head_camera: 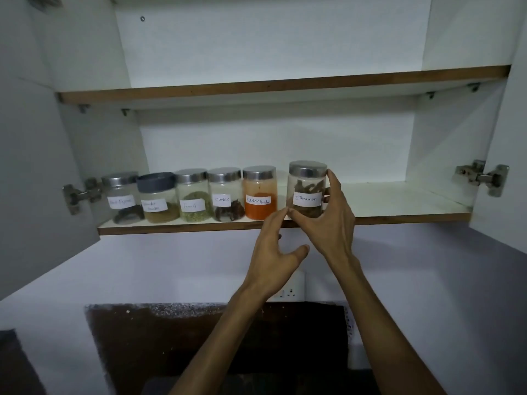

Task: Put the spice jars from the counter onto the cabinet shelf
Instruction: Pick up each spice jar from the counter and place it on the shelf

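A glass jar labelled Cinnamon (306, 185), with a steel lid, is at the front edge of the lower cabinet shelf (399, 215). My right hand (330, 223) is wrapped around it, thumb under its base and fingers on its right side. Just below and left of it, my left hand (275, 252) has its fingers apart, the fingertips touching the jar's lower left corner. Left of it stands a row of jars: red chilli powder (260, 193), cloves (226, 195), fennel (194, 196), a dark-lidded powder jar (157, 199) and black pepper (122, 199).
Both cabinet doors hang open, the left door (37, 166) and the right door (502, 166), with metal hinges (484, 176) inside. The upper shelf (285, 84) holds nothing visible. A wall socket (291, 292) sits below, above a dark counter (199, 337).
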